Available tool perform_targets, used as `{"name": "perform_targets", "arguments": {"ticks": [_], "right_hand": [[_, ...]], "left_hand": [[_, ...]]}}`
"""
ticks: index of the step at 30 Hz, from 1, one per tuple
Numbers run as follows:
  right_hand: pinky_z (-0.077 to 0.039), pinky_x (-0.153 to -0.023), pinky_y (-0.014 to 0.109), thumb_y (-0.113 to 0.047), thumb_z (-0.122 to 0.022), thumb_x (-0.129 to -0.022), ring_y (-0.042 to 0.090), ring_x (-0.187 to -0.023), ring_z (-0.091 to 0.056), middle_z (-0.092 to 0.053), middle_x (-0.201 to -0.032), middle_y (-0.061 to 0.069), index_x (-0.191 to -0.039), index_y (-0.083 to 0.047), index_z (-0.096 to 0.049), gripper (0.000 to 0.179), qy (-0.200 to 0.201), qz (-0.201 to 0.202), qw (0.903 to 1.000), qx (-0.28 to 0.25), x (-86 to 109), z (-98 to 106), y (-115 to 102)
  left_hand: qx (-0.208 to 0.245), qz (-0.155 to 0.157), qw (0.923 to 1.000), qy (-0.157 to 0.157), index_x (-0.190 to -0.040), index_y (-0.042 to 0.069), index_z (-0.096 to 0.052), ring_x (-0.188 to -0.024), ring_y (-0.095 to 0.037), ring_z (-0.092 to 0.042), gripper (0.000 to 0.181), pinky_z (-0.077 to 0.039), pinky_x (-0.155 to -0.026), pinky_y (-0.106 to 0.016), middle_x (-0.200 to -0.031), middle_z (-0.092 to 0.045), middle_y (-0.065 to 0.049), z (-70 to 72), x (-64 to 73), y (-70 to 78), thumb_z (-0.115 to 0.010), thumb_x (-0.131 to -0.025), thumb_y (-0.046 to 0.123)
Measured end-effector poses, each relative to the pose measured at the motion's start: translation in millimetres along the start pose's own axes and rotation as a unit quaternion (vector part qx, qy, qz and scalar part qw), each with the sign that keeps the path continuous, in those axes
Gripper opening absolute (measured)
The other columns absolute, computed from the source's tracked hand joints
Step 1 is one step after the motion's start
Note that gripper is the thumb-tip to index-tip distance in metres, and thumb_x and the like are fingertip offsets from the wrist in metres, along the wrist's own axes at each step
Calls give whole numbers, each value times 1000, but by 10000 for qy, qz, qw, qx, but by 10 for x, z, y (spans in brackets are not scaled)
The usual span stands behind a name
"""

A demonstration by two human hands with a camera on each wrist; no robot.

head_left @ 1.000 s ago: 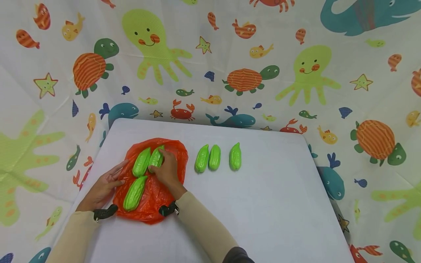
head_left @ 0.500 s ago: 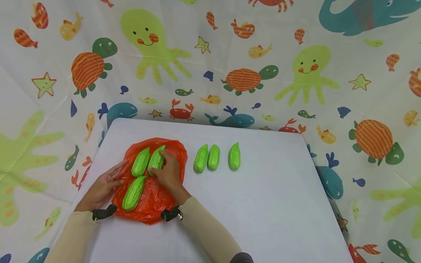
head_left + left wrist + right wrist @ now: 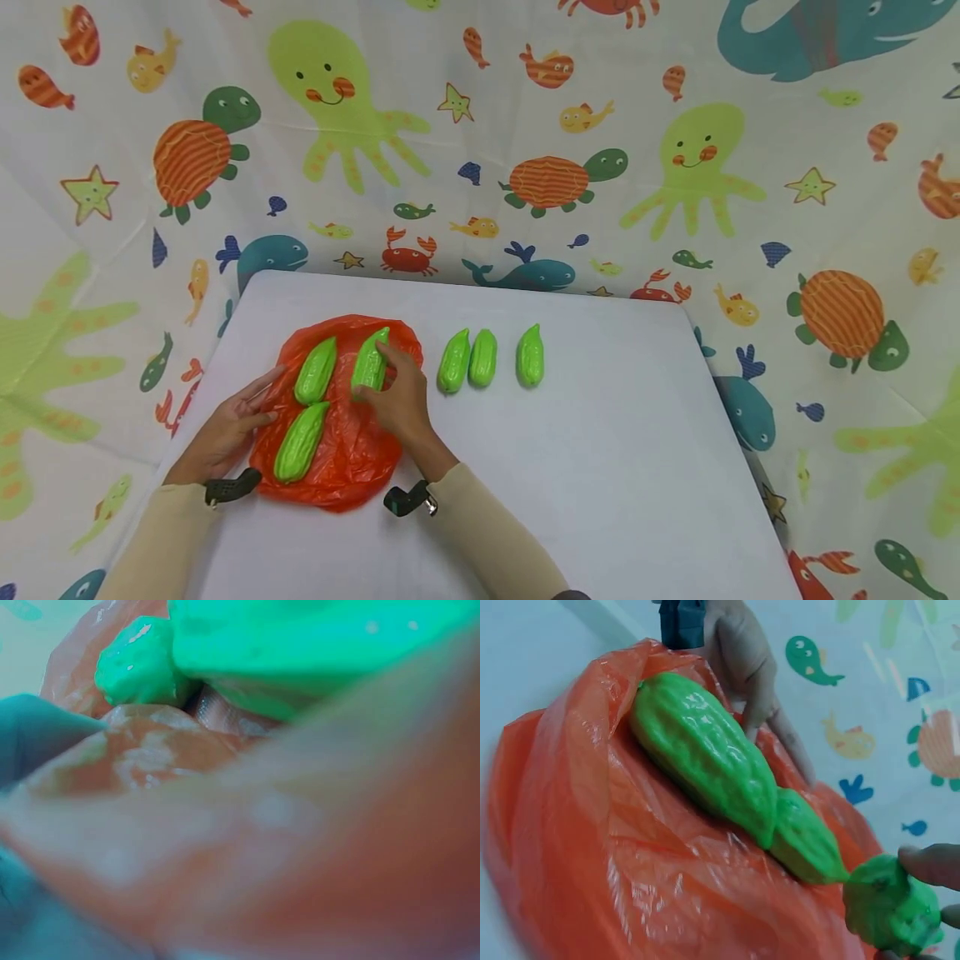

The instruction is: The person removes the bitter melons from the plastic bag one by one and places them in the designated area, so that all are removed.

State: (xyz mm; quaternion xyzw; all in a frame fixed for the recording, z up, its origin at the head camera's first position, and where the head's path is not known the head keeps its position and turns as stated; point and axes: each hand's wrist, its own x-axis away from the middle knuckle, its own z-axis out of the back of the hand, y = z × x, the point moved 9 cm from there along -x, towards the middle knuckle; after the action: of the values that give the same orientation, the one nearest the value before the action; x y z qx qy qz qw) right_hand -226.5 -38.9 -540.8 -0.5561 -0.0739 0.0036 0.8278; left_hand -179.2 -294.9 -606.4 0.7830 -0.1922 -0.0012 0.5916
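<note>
A red plastic bag (image 3: 360, 462) lies spread at the left of the table, with two bumpy green bitter gourds (image 3: 300, 442) on it. Over the bag's right part, my right hand (image 3: 405, 400) pinches a third bitter gourd (image 3: 368, 363) between thumb and fingers. In the right wrist view, fingertips (image 3: 934, 864) grip that gourd's blunt end (image 3: 881, 900). My left hand (image 3: 228, 433) rests along the bag's left edge, fingers extended and touching the plastic. Blurred red plastic (image 3: 300, 847) fills most of the left wrist view, below green gourds (image 3: 139, 664).
Three more bitter gourds lie right of the bag: a close pair, left (image 3: 453, 362) and right (image 3: 483, 358), and a separate one (image 3: 530, 357). They rest on a white table (image 3: 600, 458). A curtain (image 3: 420, 75) printed with sea animals hangs behind.
My right hand has shifted right with the pinched gourd, away from the gourd beside it, widening the gap. The left hand keeps its place on the bag. The head view has turned slightly right.
</note>
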Motion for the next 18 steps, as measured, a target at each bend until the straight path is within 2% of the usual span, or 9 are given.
{"name": "perform_targets", "arguments": {"ticks": [8, 14, 18], "right_hand": [[-55, -113, 42, -13, -87, -89, 18, -136, -56, -52, -156, 0, -157, -32, -53, 78, 118, 255, 9993, -230, 51, 301, 41], [-54, -113, 40, -6, -85, -88, 23, -141, -56, -45, -164, 5, -158, -26, -51, 80, 172, 385, 9986, -320, 45, 559, 63], [-55, -113, 40, -6, -83, -89, 25, -142, -56, -46, -163, 5, -158, -26, -52, 78, 285, 421, 9984, -244, 32, 759, 91]], "left_hand": [[-34, 25, 10000, -7, -172, 26, -20, -128, 9, -61, 75, -60, -99, -24, -146, -57, 32, 10, 0, 12, -52, -109, -1], [41, 5, 10000, 16, -172, 26, -19, -127, 9, -62, 76, -60, -99, -23, -144, -59, 32, -3, -6, 12, -52, -109, -2], [13, -23, 10000, 5, -172, 26, -19, -126, 9, -62, 76, -60, -98, -23, -143, -59, 33, -15, -15, 6, -52, -109, -2]]}}
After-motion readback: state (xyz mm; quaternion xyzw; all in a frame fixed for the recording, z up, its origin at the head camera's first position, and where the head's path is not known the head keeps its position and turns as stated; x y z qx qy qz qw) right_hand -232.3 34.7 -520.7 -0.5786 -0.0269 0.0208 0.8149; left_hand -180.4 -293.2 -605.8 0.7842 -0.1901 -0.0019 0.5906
